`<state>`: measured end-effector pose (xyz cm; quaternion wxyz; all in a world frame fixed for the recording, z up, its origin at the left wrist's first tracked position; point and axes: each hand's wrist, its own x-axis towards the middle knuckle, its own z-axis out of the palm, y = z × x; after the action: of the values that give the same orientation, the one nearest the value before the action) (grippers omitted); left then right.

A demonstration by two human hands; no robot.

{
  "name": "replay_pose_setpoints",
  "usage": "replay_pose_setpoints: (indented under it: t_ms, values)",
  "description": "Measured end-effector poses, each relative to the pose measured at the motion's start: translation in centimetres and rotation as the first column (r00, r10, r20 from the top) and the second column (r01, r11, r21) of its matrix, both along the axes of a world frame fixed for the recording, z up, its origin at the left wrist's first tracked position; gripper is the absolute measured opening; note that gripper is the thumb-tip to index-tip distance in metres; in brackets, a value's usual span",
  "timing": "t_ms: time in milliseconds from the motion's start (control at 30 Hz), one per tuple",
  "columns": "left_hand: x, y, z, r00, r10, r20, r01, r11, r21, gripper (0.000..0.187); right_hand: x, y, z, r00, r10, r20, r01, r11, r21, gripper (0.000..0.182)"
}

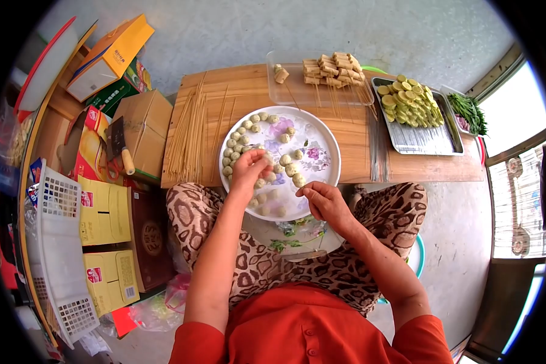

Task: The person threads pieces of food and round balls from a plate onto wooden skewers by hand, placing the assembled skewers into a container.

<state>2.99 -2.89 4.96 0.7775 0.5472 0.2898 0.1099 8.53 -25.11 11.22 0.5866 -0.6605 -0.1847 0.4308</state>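
Note:
A round white tray (332,136) with a purple flower pattern rests at the table's front edge, over the lap. Small speckled greenish balls (247,124) lie mostly along its left side. My right hand (324,203) is pinched at the tray's right rim, at the end of a row of balls on a skewer (292,170); the stick itself is mostly covered. My left hand (249,173) is over the tray's left part, thumb and fingers closed on a ball (268,159), partly hidden. More balls lie below that hand, near the rim.
Bare wooden skewers (191,130) are spread at the left of the wooden table (242,85). Behind the tray, a clear plastic tray (279,94) holds skewered tan rolls (333,70). At right, a metal tray (406,142) carries green slices (409,103). A cleaver (126,158) leans by cardboard boxes (145,127).

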Motion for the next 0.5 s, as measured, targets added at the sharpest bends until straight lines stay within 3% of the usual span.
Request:
replay_pose_setpoints:
  t_ms: [33, 100, 133, 500]
  values:
    - [-0.1, 0.5, -0.3, 1.000, 0.003, -0.001, -0.003, 1.000, 0.002, 0.026, -0.1, 0.0, 0.3, 1.000, 0.028, 0.013, -0.028, 1.000, -0.010, 0.023]
    - [-0.3, 1.1, -0.4, 0.975, 0.163, 0.153, -0.101, 0.932, -0.348, 0.026, -0.2, 0.0, 0.3, 0.998, 0.058, 0.025, -0.057, 0.998, -0.019, 0.023]
    - [-0.4, 1.2, -0.5, 0.966, 0.189, 0.178, -0.108, 0.916, -0.386, 0.024, -0.4, 0.0, 0.2, 0.996, 0.080, 0.033, -0.079, 0.997, -0.012, 0.023]
    - [0.0, 1.3, -1.1, 0.933, 0.287, 0.217, -0.155, 0.865, -0.478, 0.018, -0.8, 0.1, 0.3, 0.987, 0.149, 0.061, -0.149, 0.989, -0.014, 0.023]
